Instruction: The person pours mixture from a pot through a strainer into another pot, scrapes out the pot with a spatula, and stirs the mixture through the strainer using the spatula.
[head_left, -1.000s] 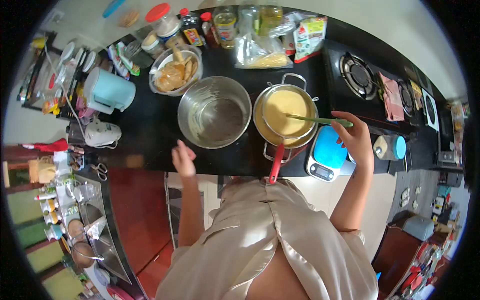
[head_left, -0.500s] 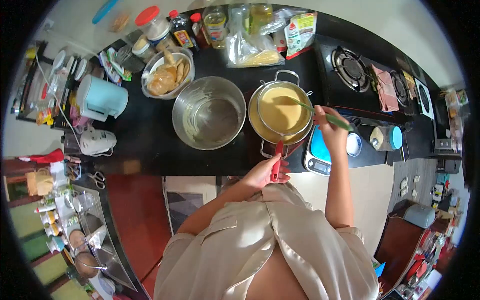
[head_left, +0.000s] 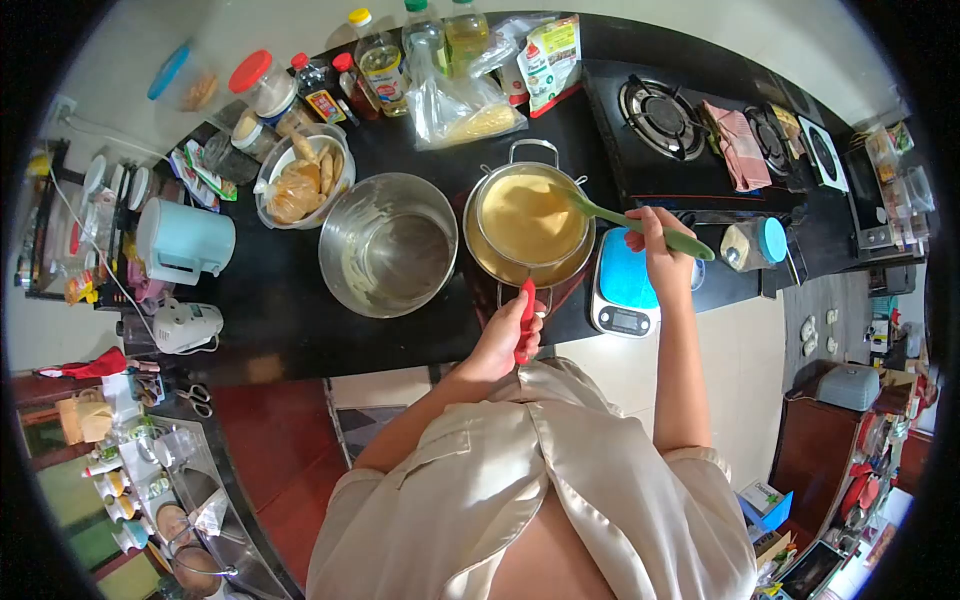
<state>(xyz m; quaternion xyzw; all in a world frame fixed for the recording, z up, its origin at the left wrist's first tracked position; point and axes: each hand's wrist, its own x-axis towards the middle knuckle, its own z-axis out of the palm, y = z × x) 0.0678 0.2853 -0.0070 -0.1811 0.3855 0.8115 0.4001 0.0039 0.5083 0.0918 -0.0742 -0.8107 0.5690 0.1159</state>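
Note:
A metal strainer (head_left: 532,262) full of smooth yellow batter (head_left: 525,215) rests over a steel pot (head_left: 490,262) that has two loop handles. Around the strainer's red handle (head_left: 525,325) my left hand (head_left: 503,338) is closed, at the counter's front edge. My right hand (head_left: 662,250) grips a green spatula (head_left: 610,215), whose far end dips into the batter at the strainer's right side. To the left of the pot stands a large steel bowl (head_left: 350,265) with pale residue on its inner wall.
A kitchen scale (head_left: 622,318) with a blue top lies right of the pot. Behind are a bowl of ginger-like roots (head_left: 325,170), bottles (head_left: 381,70) and a plastic bag (head_left: 450,120). A gas stove (head_left: 660,120) is at the right, a light blue pitcher (head_left: 175,240) at the left.
The camera view has shifted, so the counter items sit further left. My left hand's fingers have closed more around the red handle. The green spatula now lies flatter, its end still in the batter.

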